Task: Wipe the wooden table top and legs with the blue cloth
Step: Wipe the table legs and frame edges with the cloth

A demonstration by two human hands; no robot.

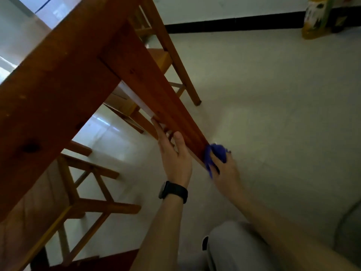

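1. Blue cloth (217, 153) sits bunched in the right hand (224, 169), whose fingers are closed around it and press it against the bottom end of the wooden table leg (156, 90), close to the floor (273, 114).
2. Left hand (175, 159) lies against the other side of the same leg just above the cloth, thumb along the near face and fingers curled behind it, gripping the wood; a dark wristwatch (172, 189) circles that wrist.
3. Both forearms reach up from the lower right, over a knee in grey trousers (234, 245).
4. The foot of the leg is hidden behind the cloth, so its contact with the floor cannot be made out; most of the left fingers are hidden behind the leg.
5. The leg joins the table's apron (58, 85) at upper left; the top itself is cut off.
6. Wooden stools (88, 192) stand under the table.
7. The pale floor meets a white wall with a black skirting band (234, 25); a blurred yellow-green sack (316, 18) stands there.
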